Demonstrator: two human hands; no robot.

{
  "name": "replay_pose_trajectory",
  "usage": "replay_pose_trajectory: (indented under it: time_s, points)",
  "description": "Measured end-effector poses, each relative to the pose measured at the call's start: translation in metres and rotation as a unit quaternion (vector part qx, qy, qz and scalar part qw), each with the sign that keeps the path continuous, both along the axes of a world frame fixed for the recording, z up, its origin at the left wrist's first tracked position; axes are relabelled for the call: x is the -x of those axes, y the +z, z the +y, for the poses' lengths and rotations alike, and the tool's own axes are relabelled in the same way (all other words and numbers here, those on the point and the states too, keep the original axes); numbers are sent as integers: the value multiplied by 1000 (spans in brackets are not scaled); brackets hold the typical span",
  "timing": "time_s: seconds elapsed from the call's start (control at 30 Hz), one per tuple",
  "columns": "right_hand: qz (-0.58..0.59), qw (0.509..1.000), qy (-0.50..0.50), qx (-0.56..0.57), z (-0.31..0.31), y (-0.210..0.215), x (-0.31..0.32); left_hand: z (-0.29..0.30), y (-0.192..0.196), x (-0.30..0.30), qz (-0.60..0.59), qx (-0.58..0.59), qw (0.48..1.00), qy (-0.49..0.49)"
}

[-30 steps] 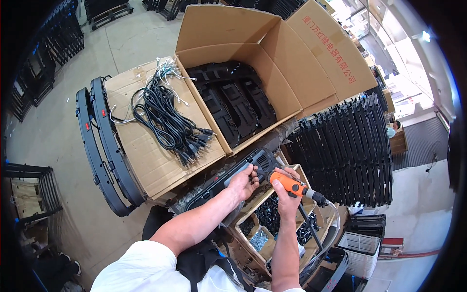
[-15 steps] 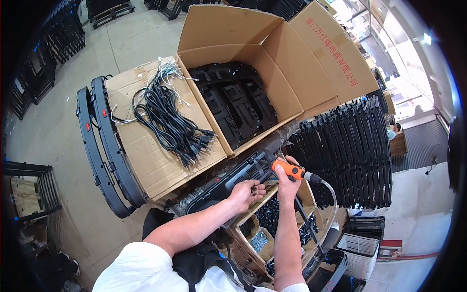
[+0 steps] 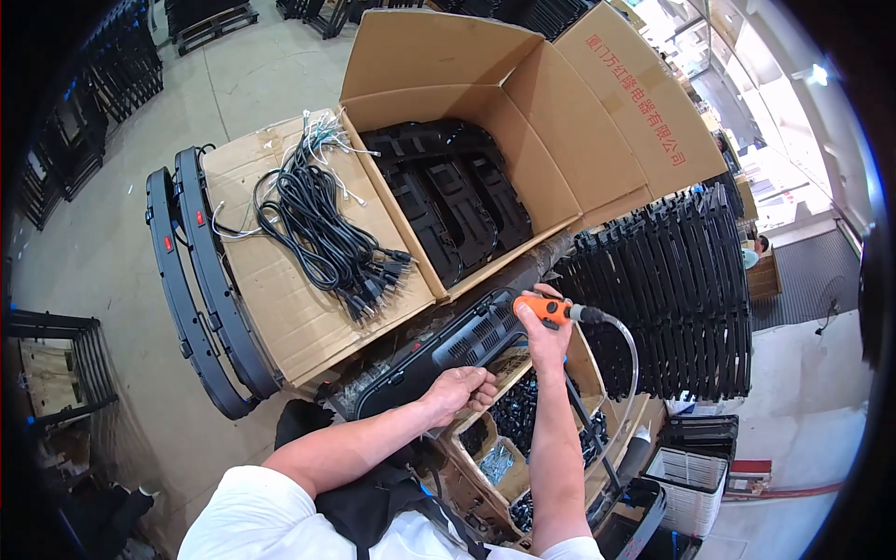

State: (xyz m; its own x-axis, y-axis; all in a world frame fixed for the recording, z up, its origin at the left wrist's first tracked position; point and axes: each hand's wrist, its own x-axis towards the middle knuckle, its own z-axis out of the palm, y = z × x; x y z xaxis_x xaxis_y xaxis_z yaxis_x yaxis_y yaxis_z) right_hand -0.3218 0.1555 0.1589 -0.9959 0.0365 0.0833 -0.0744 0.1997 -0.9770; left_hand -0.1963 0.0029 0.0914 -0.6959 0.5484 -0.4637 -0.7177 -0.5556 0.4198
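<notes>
My right hand (image 3: 546, 343) is wrapped round an orange air screwdriver (image 3: 543, 310), with a clear hose running from its back end. The tool is over the right end of a long black plastic housing (image 3: 411, 371), which has vent slots and lies along the bench. My left hand (image 3: 459, 392) is closed, fingers curled together, just in front of the housing's near edge; whatever it may hold is hidden. Below both hands stands a divided cardboard parts tray (image 3: 464, 437) with small black pieces (image 3: 513, 411) and silvery screws (image 3: 497, 462).
An open carton (image 3: 551, 159) with black plastic parts (image 3: 448, 196) stands beyond the bench. A bundle of black power cords (image 3: 322, 224) rests on its cardboard flap (image 3: 266, 322). Two long black housings (image 3: 219, 308) lean at the left. Black frames (image 3: 663, 289) are stacked at right.
My left hand has drawn back off the housing toward me, its fingers closing. My right hand and the screwdriver have shifted slightly left and up.
</notes>
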Motion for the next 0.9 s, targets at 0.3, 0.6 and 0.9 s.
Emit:
replay_pose_trajectory:
  time_s: [0.3, 0.6, 0.9]
  points:
    - [-46, 997, 17, -52, -11, 10, 25, -7, -13, -16, 26, 57, 998, 5]
    - [-45, 996, 29, -72, -2, 0, 31, -12, -7, -32, 18, 87, 996, 19]
    - [30, 995, -15, 94, -1, 41, -46, -17, -8, -29, -16, 61, 990, 125]
